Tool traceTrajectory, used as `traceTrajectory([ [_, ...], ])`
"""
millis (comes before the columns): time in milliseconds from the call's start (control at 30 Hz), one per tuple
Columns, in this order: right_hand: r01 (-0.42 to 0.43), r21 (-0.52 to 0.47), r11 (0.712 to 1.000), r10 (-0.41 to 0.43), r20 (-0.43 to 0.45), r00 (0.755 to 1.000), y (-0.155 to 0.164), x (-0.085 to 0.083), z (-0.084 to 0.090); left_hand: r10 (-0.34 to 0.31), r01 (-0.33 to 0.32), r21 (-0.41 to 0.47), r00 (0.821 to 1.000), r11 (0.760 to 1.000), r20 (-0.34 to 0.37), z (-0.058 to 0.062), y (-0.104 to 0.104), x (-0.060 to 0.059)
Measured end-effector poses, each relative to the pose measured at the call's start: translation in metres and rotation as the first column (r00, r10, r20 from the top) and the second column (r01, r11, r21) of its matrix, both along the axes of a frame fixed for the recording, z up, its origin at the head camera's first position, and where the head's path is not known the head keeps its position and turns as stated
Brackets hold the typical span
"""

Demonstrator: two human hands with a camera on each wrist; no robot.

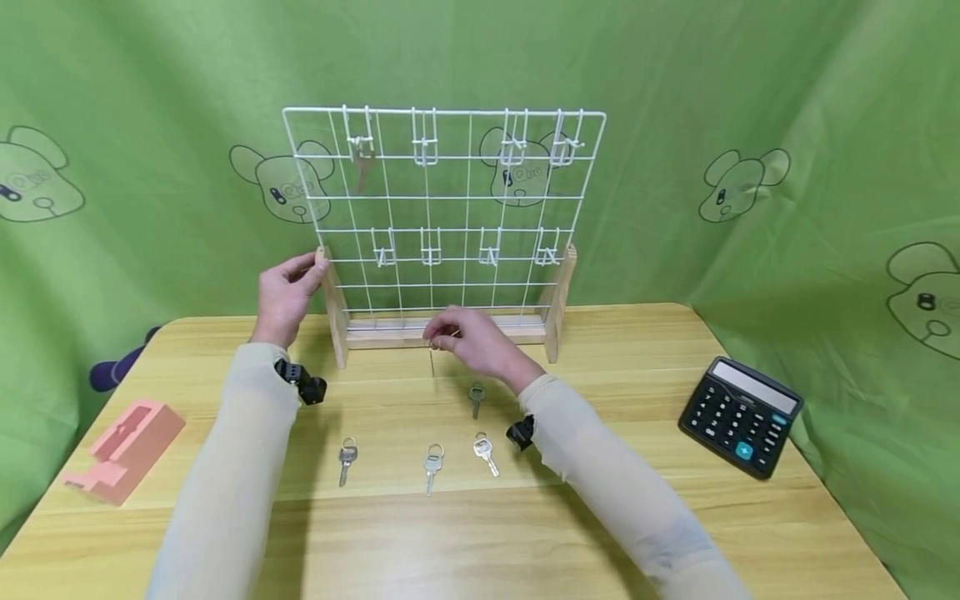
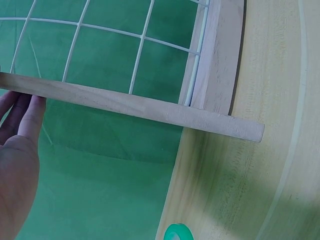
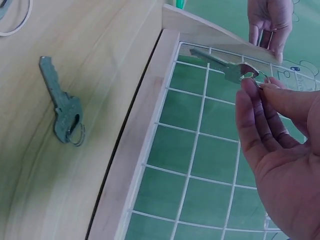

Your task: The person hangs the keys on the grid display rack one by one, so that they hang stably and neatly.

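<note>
My left hand [image 1: 283, 298] holds the top of the left wooden upright [image 1: 335, 321] of a white wire grid rack [image 1: 444, 197]. In the left wrist view, its fingers [image 2: 31, 116] rest against the edge of that upright. My right hand [image 1: 480, 340] is in front of the rack's lower bar and pinches a key [image 3: 215, 61] by its ring, the blade pointing away from the fingers. Several more keys with rings lie on the table, among them one key [image 1: 476, 398] just below the right hand. Another key [image 1: 362, 167] hangs from the upper left hook [image 1: 360, 142].
Several white hooks, such as one lower hook [image 1: 431, 252], hang in two rows on the grid. A pink holder [image 1: 142, 446] lies at the table's left and a black calculator [image 1: 741, 417] at its right. Green cloth [image 1: 660, 83] surrounds the wooden table [image 1: 390, 542].
</note>
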State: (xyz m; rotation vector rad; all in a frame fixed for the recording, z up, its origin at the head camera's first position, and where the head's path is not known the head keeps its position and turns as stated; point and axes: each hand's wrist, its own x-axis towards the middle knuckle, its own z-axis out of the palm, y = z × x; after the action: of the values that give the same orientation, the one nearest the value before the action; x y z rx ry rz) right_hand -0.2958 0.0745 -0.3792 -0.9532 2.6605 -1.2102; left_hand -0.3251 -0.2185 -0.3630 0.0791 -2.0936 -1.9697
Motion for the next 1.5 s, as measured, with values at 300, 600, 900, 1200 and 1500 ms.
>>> traceTrajectory([
  [300, 0.024, -0.059, 0.998, -0.022, 0.031, 0.999, -0.002, 0.009, 0.016, -0.008, 0.008, 0.006, 1.000, 1.000, 0.001, 0.002, -0.001, 0.002],
  [600, 0.020, -0.095, 0.995, -0.018, 0.031, 0.999, -0.003, 0.017, 0.034, -0.013, 0.013, 0.008, 1.000, 1.000, 0.004, 0.004, -0.001, 0.002],
  [900, 0.023, -0.101, 0.995, -0.026, -0.028, 0.999, 0.002, 0.018, 0.050, -0.009, 0.009, 0.001, 1.000, 1.000, -0.004, 0.002, 0.000, 0.001],
  [1200, 0.021, -0.144, 0.989, -0.027, -0.042, 0.999, 0.004, 0.019, 0.064, -0.009, 0.009, -0.007, 1.000, 1.000, 0.016, 0.002, -0.001, 0.002],
  [1500, 0.044, -0.164, 0.986, -0.051, -0.040, 0.998, 0.004, 0.018, 0.073, 0.001, -0.001, -0.004, 1.000, 1.000, 0.022, 0.001, 0.000, 0.001],
])
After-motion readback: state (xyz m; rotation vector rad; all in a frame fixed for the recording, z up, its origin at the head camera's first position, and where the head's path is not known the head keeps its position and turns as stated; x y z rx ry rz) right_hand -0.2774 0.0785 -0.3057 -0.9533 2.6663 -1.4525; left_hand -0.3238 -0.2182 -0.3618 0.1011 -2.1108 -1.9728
